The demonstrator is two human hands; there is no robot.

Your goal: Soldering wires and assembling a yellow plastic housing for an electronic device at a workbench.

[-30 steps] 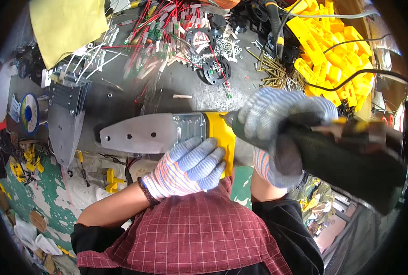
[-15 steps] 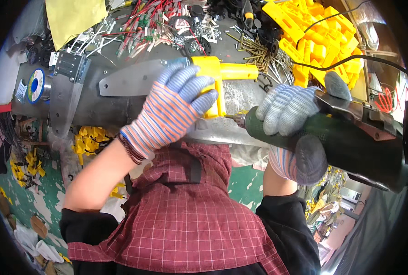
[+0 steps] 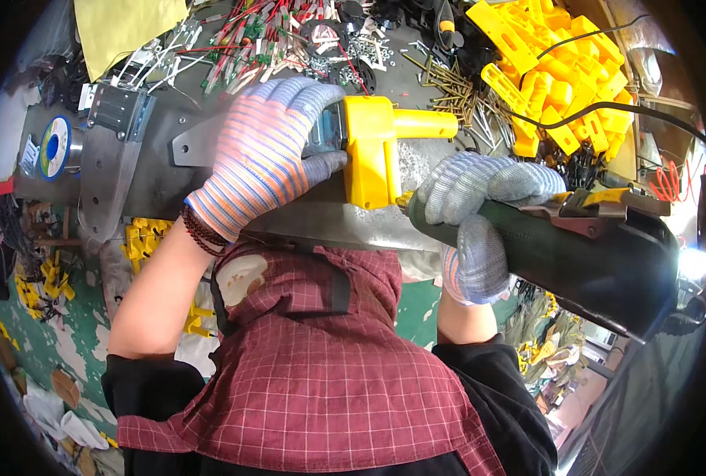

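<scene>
My left hand [image 3: 270, 151], in a striped glove, is closed around a bluish see-through part at the left end of a yellow plastic housing [image 3: 369, 170]. A flat grey plate [image 3: 197, 146] with holes sticks out to the left from under that hand. From the housing's right side a yellow tube [image 3: 424, 124] points right. My right hand [image 3: 480, 206], gloved too, is wrapped around the front of a dark green power drill [image 3: 575, 266]. The drill's tip meets the lower right edge of the housing; the bit itself is hidden there.
Yellow plastic parts [image 3: 567, 87] are heaped at the back right, beside long screws [image 3: 452, 91] and a black cable [image 3: 599, 105]. Red and white wires [image 3: 266, 40] lie at the back. Leftward are a clear-and-grey bracket [image 3: 111, 174] and a solder spool [image 3: 54, 148].
My left hand has shifted left, off the yellow housing and onto the part beside it. The housing has turned to show a broader face. The drill has moved left, its tip now against the housing.
</scene>
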